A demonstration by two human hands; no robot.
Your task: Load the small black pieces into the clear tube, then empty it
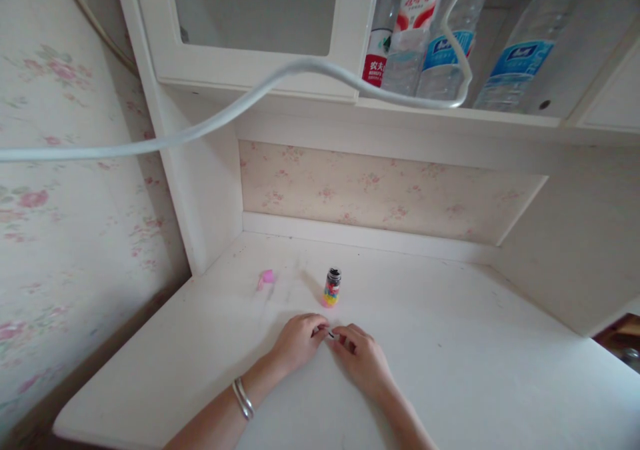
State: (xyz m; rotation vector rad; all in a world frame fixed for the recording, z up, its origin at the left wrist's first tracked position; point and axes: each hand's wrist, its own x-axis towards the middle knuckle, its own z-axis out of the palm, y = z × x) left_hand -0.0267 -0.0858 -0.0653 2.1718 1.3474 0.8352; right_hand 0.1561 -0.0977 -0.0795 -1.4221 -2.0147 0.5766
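Observation:
My left hand (pixel 299 341) and my right hand (pixel 361 355) rest close together on the white desk (pixel 450 370), fingertips meeting. Between them they pinch a tiny dark item (pixel 331 335), too small to identify. A silver bracelet (pixel 243 398) circles my left wrist. Just beyond the fingers stands a small clear bottle (pixel 332 287) filled with coloured pieces, upright and without a cap. A pink object (pixel 266 278), perhaps the cap, lies to the bottle's left.
A white cable (pixel 220 118) sags across the view from the left. Above, a white cabinet (pixel 260 30) and a shelf hold several plastic water bottles (pixel 450 37). Floral wallpaper (pixel 60 203) covers the left wall. The desk's edge runs at lower left.

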